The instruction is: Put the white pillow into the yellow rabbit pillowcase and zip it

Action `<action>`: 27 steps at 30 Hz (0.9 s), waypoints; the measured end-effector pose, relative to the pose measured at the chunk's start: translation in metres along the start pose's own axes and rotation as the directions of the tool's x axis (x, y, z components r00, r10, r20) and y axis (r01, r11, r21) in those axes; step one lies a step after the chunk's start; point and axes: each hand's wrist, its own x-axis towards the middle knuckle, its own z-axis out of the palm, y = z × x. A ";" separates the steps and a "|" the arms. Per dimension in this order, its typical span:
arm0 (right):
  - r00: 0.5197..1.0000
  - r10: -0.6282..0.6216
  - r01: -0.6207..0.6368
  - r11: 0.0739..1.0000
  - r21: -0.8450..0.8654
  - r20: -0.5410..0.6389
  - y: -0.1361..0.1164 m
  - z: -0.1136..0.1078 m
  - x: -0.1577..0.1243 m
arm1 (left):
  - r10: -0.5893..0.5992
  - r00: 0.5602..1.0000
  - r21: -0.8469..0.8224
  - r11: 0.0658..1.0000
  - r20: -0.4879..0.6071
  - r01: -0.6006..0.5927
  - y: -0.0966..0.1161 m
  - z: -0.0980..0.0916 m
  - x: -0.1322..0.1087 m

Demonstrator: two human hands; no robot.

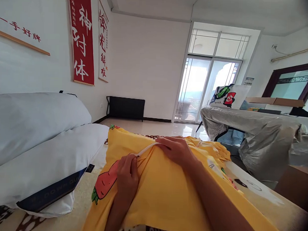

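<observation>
A yellow pillowcase (166, 193) printed with carrots spreads in front of me, over a bed. Across its upper part runs a narrow white strip (146, 149) that looks like a zipper edge. My left hand (128, 172) is closed, its fingers pinching the cloth at the strip's near left end. Farther up and to the right, my right hand (176, 149) grips the cloth at the strip's other end, fingers bent over it. The fingertips of both hands are partly hidden. Creases fan through the cloth between and below the hands.
Two white pillows (42, 125) are stacked at the left, the lower with a dark label band. A table under silvery plastic (267, 129) stands right, bearing a printed bag (229, 96) and boxes. A black folded frame (126, 107) leans on the far wall. A cardboard box (295, 186) sits lower right.
</observation>
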 end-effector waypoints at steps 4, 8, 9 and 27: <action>0.983 -0.147 0.163 0.976 -0.145 0.111 -0.011 -0.010 -0.015 | 0.135 0.985 -0.019 0.990 -0.106 -0.138 -0.026 0.027 -0.017; 0.970 -0.157 0.176 0.980 -0.095 0.185 0.000 0.018 -0.057 | 0.239 0.961 0.032 0.969 0.140 -0.246 -0.052 0.028 -0.014; 0.974 -0.120 0.137 0.987 -0.079 0.195 0.006 0.025 -0.068 | 0.247 0.944 0.050 0.963 0.220 -0.264 -0.054 0.026 -0.012; 0.927 0.252 -0.243 0.968 -0.066 0.276 -0.023 0.073 -0.050 | -0.063 0.737 0.248 0.958 0.672 -0.145 -0.007 -0.002 0.008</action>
